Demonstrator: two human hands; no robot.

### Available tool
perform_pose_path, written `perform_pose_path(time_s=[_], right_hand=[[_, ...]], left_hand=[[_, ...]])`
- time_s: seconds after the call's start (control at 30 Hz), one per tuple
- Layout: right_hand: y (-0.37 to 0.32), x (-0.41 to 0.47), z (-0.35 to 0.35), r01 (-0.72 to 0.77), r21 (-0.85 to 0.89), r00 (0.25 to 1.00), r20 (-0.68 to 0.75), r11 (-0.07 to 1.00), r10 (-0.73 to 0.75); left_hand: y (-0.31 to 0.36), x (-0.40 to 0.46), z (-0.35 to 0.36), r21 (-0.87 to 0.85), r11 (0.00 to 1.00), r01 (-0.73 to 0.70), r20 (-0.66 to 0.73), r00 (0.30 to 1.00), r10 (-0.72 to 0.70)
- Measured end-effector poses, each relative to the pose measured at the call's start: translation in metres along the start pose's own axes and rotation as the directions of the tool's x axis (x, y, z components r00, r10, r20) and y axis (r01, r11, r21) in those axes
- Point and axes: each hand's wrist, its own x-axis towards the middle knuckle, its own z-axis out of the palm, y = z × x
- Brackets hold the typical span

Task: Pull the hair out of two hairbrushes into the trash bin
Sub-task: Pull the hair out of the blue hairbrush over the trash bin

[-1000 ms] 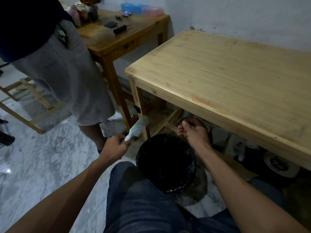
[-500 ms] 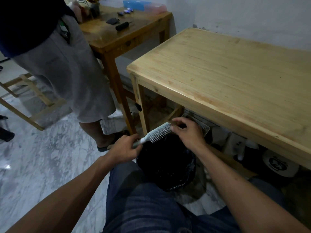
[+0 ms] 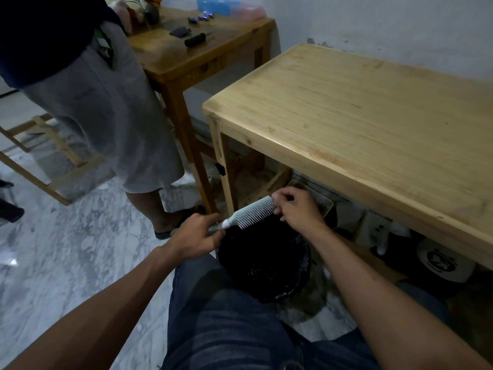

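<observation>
Since half a second ago, both hands have shifted only slightly, staying at the pale plastic hairbrush with white bristles (image 3: pixel 254 213). Left hand (image 3: pixel 196 237) is curled round the brush handle, its forearm reaching in from the lower left. Right hand (image 3: pixel 297 210) has its fingers bent at the far tip of the brush head, pinching among the bristles. Directly beneath both hands sits the round trash bin lined with a black bag (image 3: pixel 304 265); its contents are too dark to make out.
</observation>
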Motion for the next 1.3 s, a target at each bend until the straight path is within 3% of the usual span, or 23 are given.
perform_pose_path(time_s=[0.07,0.3,0.6,0.73,0.93,1.03,1.2,1.3], right_hand=[[0.000,0.002,-0.005,-0.092,0.121,0.995,-0.014,0.988,0.094],[0.009,0.000,-0.018,-0.112,0.075,0.993,-0.039,0.991,0.115],[0.031,-0.012,-0.006,-0.042,-0.235,0.999,-0.023,0.971,0.037],[0.023,-0.010,-0.004,-0.026,-0.338,0.995,0.081,0.941,0.057],[0.013,-0.005,-0.001,-0.026,-0.389,0.992,0.101,0.921,0.071],[0.005,-0.006,0.002,0.000,-0.345,0.986,0.157,0.939,0.057],[-0.027,-0.009,0.023,-0.055,-0.012,0.968,0.246,0.998,0.056],[-0.053,-0.010,0.035,-0.008,0.070,0.973,0.232,0.997,-0.009]], left_hand=[[-0.001,-0.002,-0.002,-0.041,0.997,0.059,0.004,0.998,-0.059],[-0.006,-0.006,-0.005,-0.177,0.968,0.180,-0.031,0.982,-0.188],[0.002,-0.004,-0.007,-0.249,0.940,0.232,-0.019,0.969,-0.245],[0.005,-0.005,-0.006,-0.227,0.946,0.233,-0.001,0.971,-0.239],[0.012,-0.010,-0.006,-0.276,0.932,0.234,-0.023,0.968,-0.250],[0.016,-0.014,-0.007,-0.293,0.929,0.226,-0.048,0.967,-0.251],[0.021,-0.023,-0.013,-0.304,0.928,0.215,-0.105,0.961,-0.257],[0.025,-0.027,-0.025,-0.374,0.905,0.205,-0.165,0.945,-0.283]])
